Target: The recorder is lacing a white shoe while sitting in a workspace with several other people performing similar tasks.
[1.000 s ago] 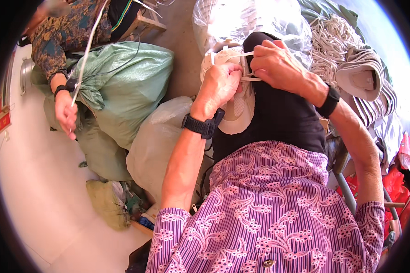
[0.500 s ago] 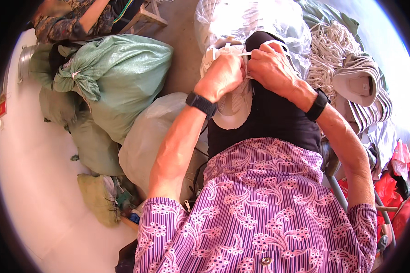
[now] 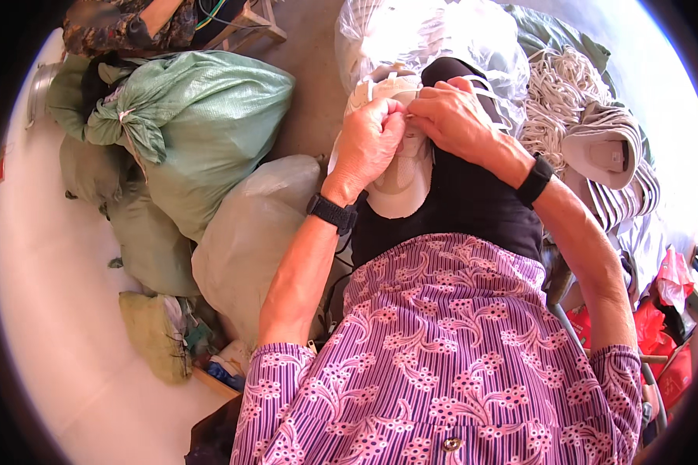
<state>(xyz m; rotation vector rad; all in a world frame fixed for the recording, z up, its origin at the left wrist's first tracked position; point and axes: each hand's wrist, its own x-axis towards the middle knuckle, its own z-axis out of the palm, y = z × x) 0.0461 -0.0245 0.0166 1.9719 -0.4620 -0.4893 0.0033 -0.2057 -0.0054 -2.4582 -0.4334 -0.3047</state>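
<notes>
Sacks [image 3: 202, 116], green and tied, are lying far left. White shoe [image 3: 399, 174] is resting on the lap, centre. Left hand [image 3: 368, 143] and right hand [image 3: 454, 116] are both pinching its white lace [image 3: 485, 85].

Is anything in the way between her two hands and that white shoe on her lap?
Nothing visible. The left hand and right hand both rest directly on the white shoe, fingers pinching at its top.

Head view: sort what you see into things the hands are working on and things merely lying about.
In hand:
left hand
right hand
white shoe
white lace

Lying about:
green sacks
clear bag
cord pile
stacked grey shoe parts
</notes>
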